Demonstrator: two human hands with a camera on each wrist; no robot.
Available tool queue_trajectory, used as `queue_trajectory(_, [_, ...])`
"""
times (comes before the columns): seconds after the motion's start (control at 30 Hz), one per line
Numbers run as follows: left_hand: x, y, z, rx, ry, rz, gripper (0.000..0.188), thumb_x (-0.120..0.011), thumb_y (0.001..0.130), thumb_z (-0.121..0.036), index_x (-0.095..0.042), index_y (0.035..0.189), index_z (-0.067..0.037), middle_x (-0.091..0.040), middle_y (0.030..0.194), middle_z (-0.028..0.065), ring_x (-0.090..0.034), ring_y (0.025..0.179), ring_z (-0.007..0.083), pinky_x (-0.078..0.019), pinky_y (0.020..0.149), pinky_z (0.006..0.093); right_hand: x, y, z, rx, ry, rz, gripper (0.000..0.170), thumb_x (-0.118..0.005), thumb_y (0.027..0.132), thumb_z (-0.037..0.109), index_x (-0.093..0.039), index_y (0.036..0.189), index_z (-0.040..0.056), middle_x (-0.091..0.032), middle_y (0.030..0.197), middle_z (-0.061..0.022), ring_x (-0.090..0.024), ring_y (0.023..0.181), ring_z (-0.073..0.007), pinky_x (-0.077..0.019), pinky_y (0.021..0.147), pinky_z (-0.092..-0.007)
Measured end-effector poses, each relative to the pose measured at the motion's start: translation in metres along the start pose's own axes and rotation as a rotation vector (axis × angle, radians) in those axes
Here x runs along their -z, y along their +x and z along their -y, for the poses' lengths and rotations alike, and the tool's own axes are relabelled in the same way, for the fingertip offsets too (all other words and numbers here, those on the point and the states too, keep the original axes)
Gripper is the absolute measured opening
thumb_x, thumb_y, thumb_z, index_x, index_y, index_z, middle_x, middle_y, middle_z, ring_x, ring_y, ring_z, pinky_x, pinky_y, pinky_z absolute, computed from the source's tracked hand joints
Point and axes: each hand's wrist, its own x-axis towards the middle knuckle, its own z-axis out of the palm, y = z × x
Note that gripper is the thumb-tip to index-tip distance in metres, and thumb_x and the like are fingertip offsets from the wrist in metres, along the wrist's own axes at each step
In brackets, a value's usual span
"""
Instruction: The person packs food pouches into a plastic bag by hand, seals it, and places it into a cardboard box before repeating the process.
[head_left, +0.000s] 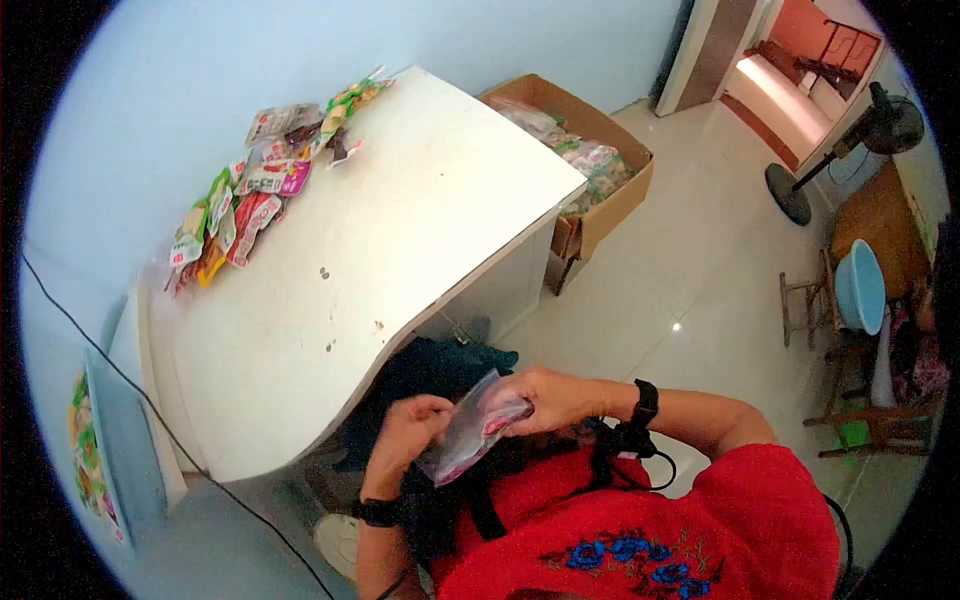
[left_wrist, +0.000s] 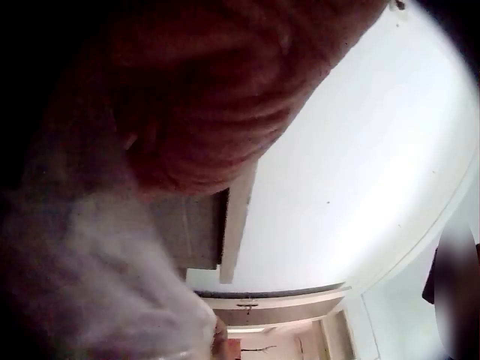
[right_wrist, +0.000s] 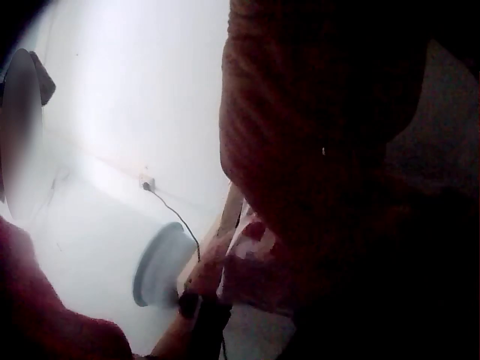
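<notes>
A clear plastic bag [head_left: 462, 440] is held over the lap, between both hands. My left hand [head_left: 408, 436] pinches its left edge with thumb and fingers. At the bag's upper right, my right hand [head_left: 550, 397] grips it together with a small red-and-white packet [head_left: 495, 424]; whether that packet lies inside the bag I cannot tell. The left wrist view shows the bag [left_wrist: 112, 277] blurred below the dark left hand [left_wrist: 217, 97]. In the right wrist view the right hand [right_wrist: 315, 112] is mostly in shadow, with part of the bag [right_wrist: 259, 281] under it.
A white table [head_left: 400, 200] bears a pile of colourful snack packets [head_left: 245, 205] along the wall side. Behind it stands a cardboard box [head_left: 620, 200] of packets. A blue tub [head_left: 130, 450] with packets is at the left, beside a black cable [head_left: 160, 415]. A fan [head_left: 890, 125] stands at right.
</notes>
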Motion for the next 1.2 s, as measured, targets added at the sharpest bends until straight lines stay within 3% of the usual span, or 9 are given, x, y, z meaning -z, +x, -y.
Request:
queue_trajectory(0.17, [-0.003,0.013,0.018,0.075,0.046,0.097,0.017,-0.064,0.083,-0.005,-0.065,0.099,0.0,-0.065,0.082,0.0012,-0.057,0.069,0.0092,-0.0455,0.064,0.0239,-0.001,0.002,-0.005,0.192,-0.189,-0.347,0.084,-0.084,0.067,0.018,-0.04,0.137,0.0021,-0.036,0.148,-0.0183,-0.031,0.138,-0.0393,-0.0326,0.11,-0.0417])
queue_trajectory(0.2, [-0.003,0.015,0.018,0.092,0.04,0.113,0.016,-0.064,0.083,-0.005,-0.064,0.099,-0.001,-0.064,0.082,0.0011,-0.057,0.07,0.0091,-0.0454,0.064,0.0236,0.004,0.002,-0.011,0.237,-0.287,-0.248,0.094,-0.085,0.063,0.017,-0.034,0.141,0.0024,-0.026,0.154,-0.0174,-0.023,0.142,-0.041,-0.0311,0.111,-0.0421])
queue_trajectory(0.3, [-0.003,0.016,0.01,0.11,-0.066,0.131,0.012,-0.064,0.083,-0.005,-0.063,0.094,-0.002,-0.063,0.079,0.0013,-0.057,0.069,0.0088,-0.0451,0.063,0.0231,0.005,0.002,-0.03,0.262,-0.536,0.039,0.094,-0.084,0.062,0.016,-0.035,0.142,0.0047,-0.029,0.153,-0.0159,-0.022,0.142,-0.0414,-0.031,0.111,-0.0433])
queue_trajectory(0.53, [0.001,0.017,0.002,0.09,0.139,0.055,0.016,-0.065,0.086,-0.012,-0.065,0.098,-0.001,-0.067,0.084,0.003,-0.06,0.074,0.013,-0.0494,0.069,0.0281,-0.004,-0.001,-0.047,0.234,-0.078,-0.064,0.045,-0.072,0.081,0.011,-0.059,0.124,0.0055,-0.066,0.114,-0.0142,-0.064,0.104,-0.0271,-0.0502,0.088,-0.0365])
queue_trajectory(0.7, [-0.014,-0.016,-0.058,-0.257,0.512,-0.247,0.018,-0.064,0.088,-0.015,-0.068,0.096,0.001,-0.068,0.08,0.0122,-0.065,0.072,0.0193,-0.051,0.068,0.0303,0.068,-0.043,0.0,-0.121,0.055,0.026,0.036,-0.07,0.087,0.027,-0.064,0.115,0.0048,-0.069,0.103,-0.007,-0.064,0.096,-0.0166,-0.0506,0.081,-0.0315])
queue_trajectory(0.77, [-0.014,-0.023,-0.077,-0.355,0.485,-0.334,0.011,-0.064,0.087,-0.009,-0.068,0.092,0.0,-0.068,0.08,0.0139,-0.066,0.073,0.0211,-0.0512,0.067,0.0306,0.106,-0.084,0.009,-0.385,0.182,-0.075,0.04,-0.072,0.085,0.027,-0.063,0.115,0.0023,-0.068,0.106,-0.0069,-0.065,0.093,-0.0169,-0.0515,0.083,-0.0318])
queue_trajectory(0.9, [-0.002,-0.014,-0.106,-0.703,0.591,-0.636,0.004,-0.063,0.087,-0.003,-0.065,0.087,0.001,-0.067,0.08,0.0123,-0.065,0.071,0.0228,-0.0508,0.065,0.0305,0.146,-0.16,-0.018,-0.036,0.776,-0.728,0.046,-0.072,0.083,0.022,-0.058,0.118,-0.0053,-0.067,0.108,-0.0126,-0.067,0.093,-0.0209,-0.0539,0.086,-0.0341])
queue_trajectory(1.0, [0.019,0.017,-0.11,-0.777,0.746,-0.772,0.008,-0.064,0.086,-0.004,-0.061,0.092,0.001,-0.063,0.092,0.0146,-0.06,0.084,0.0289,-0.0493,0.073,0.0359,0.17,-0.153,-0.024,0.08,0.863,-1.071,0.035,-0.065,0.088,0.012,-0.055,0.119,-0.0019,-0.066,0.107,-0.0079,-0.066,0.094,-0.0192,-0.0542,0.081,-0.0334])
queue_trajectory(1.2, [0.035,0.052,-0.114,-0.741,0.984,-0.81,0.016,-0.066,0.083,-0.007,-0.055,0.093,-0.001,-0.055,0.098,0.0158,-0.051,0.097,0.0352,-0.0433,0.085,0.044,0.223,-0.091,-0.061,0.127,0.807,-1.223,0.031,-0.061,0.091,0.008,-0.054,0.118,-0.0044,-0.064,0.111,-0.0093,-0.064,0.099,-0.0167,-0.0528,0.086,-0.0304])
